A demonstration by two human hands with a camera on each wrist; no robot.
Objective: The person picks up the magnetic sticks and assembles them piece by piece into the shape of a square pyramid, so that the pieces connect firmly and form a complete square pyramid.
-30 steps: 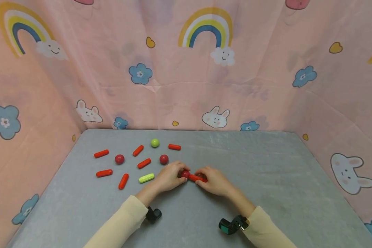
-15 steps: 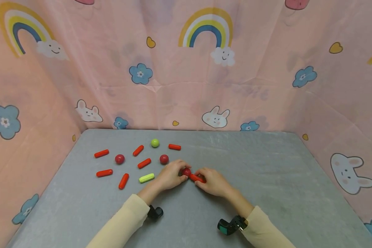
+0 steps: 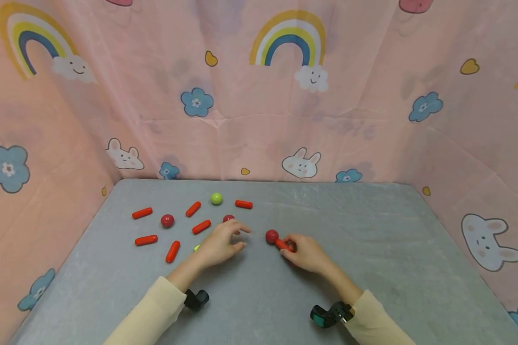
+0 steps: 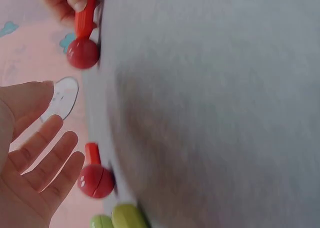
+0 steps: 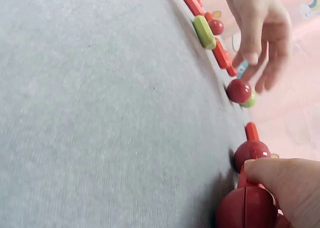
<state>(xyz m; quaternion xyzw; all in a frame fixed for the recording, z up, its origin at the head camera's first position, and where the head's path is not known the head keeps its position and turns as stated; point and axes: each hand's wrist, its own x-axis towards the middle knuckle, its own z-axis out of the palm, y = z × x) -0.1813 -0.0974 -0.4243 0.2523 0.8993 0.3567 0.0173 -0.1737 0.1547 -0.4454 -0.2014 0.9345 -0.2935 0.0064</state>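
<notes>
My right hand [image 3: 306, 254] pinches a red magnetic-looking rod [image 3: 283, 245] between thumb and fingers. A dark red ball [image 3: 272, 236] sits at the rod's far end. In the right wrist view a second dark red ball [image 5: 245, 209] shows at the near end, mostly hidden by the hand from above. My left hand [image 3: 217, 245] is apart from these, its fingers loosely spread with nothing held, also plain in the left wrist view. Beyond it lies another red ball [image 3: 229, 218], partly covered by the fingers. A yellow-green rod [image 3: 196, 248] is mostly hidden behind the left hand.
Several loose red rods [image 3: 146, 240] lie on the left side of the grey tabletop [image 3: 371, 249], along with a red ball [image 3: 167, 221] and a green ball [image 3: 216, 198]. A pink patterned curtain [image 3: 241, 134] encloses the back and sides.
My left hand has let go of the red ball at the rod's end and moved left, its fingers spreading. The right hand has shifted slightly right with the rod and ball.
</notes>
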